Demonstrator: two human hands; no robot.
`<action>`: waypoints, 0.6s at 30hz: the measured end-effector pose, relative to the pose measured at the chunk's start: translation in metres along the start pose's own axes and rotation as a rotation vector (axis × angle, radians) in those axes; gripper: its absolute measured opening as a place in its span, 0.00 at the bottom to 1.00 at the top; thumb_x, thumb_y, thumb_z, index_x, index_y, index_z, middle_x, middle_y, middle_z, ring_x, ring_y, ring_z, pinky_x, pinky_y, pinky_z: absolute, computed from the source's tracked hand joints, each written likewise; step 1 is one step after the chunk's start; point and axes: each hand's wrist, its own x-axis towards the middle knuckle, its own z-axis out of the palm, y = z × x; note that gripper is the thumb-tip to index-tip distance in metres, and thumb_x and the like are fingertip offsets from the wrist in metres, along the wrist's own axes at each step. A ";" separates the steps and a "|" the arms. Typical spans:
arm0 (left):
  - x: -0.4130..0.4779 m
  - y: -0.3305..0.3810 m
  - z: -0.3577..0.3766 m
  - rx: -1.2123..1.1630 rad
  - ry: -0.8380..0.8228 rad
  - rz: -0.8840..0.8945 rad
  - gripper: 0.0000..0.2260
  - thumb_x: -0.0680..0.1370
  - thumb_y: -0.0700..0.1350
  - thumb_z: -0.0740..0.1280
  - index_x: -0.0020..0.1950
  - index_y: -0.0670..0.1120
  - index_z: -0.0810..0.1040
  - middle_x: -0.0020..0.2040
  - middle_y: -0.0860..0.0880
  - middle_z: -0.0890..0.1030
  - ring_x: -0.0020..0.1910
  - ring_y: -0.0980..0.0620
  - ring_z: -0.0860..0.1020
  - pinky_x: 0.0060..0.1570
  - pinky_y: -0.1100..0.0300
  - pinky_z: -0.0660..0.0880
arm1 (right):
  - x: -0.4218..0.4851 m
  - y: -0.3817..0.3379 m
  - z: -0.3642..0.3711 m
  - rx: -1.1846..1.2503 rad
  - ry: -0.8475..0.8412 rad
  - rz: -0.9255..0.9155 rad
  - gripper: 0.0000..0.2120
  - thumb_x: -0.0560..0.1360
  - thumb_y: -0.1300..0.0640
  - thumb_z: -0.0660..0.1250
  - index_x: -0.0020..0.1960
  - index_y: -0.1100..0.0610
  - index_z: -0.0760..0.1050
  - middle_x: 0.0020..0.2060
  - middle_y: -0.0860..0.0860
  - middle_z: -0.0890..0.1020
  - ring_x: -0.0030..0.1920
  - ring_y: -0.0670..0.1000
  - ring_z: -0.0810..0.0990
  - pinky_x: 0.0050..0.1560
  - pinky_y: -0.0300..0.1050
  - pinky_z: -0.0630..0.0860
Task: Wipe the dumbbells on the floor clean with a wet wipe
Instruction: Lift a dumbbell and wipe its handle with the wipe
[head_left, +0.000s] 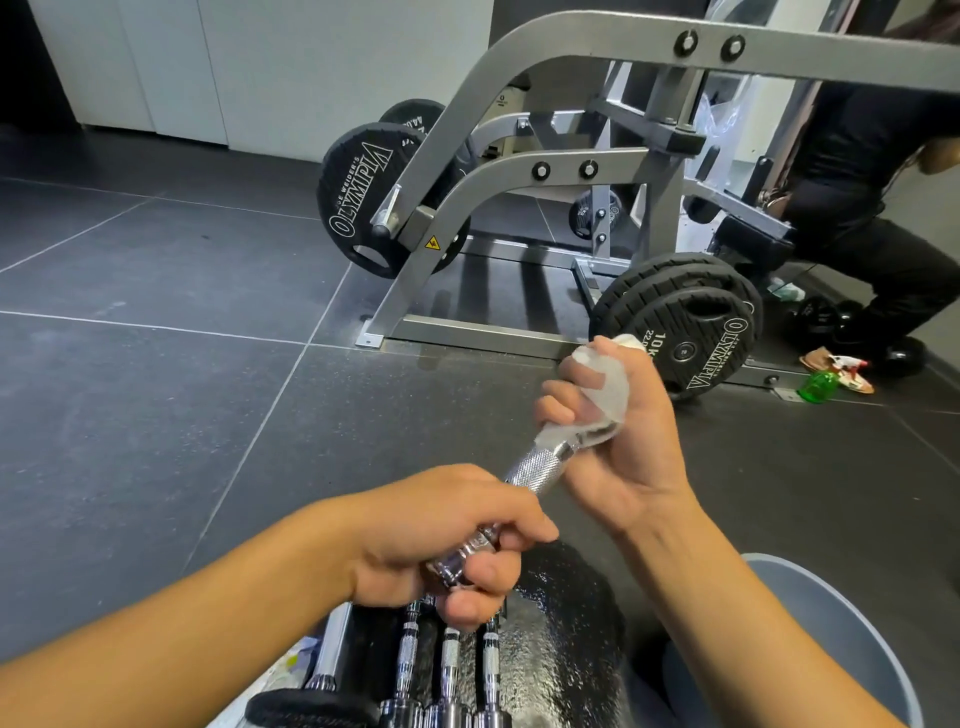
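A chrome dumbbell bar (535, 467) with a knurled grip is held up off the floor, slanting from lower left to upper right. My left hand (441, 540) grips its near end. My right hand (608, 431) is wrapped around its far end with a white wet wipe (602, 395) pressed between the palm and the metal. Several more chrome dumbbell bars (449, 670) lie side by side on the floor below my hands, next to a small black plate (311, 706).
A grey weight machine frame (467, 176) loaded with black Olympia plates (691, 322) stands ahead. A person in black crouches at far right (883, 234), near a green bottle (818, 387). A grey bin rim (841, 613) is at lower right. Dark floor tiles stretch to the left.
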 end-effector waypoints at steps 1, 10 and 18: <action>-0.003 0.001 -0.002 -0.063 -0.107 -0.021 0.13 0.77 0.47 0.65 0.34 0.49 0.66 0.23 0.51 0.65 0.20 0.52 0.67 0.27 0.60 0.57 | -0.001 0.000 -0.002 0.068 -0.085 0.023 0.12 0.75 0.56 0.67 0.38 0.54 0.66 0.28 0.46 0.68 0.26 0.44 0.63 0.31 0.38 0.67; 0.013 -0.014 0.008 0.912 0.725 0.117 0.11 0.79 0.52 0.62 0.42 0.47 0.70 0.34 0.49 0.80 0.33 0.46 0.80 0.37 0.52 0.77 | 0.006 0.016 0.004 -0.180 0.419 -0.105 0.09 0.78 0.60 0.69 0.43 0.55 0.69 0.29 0.50 0.68 0.25 0.47 0.65 0.30 0.40 0.67; 0.016 -0.018 -0.004 0.505 0.619 0.190 0.13 0.76 0.44 0.65 0.31 0.46 0.72 0.24 0.46 0.75 0.21 0.45 0.73 0.26 0.57 0.69 | -0.001 0.033 0.000 -0.241 0.405 0.033 0.13 0.73 0.55 0.75 0.52 0.59 0.76 0.35 0.54 0.76 0.32 0.49 0.74 0.37 0.46 0.76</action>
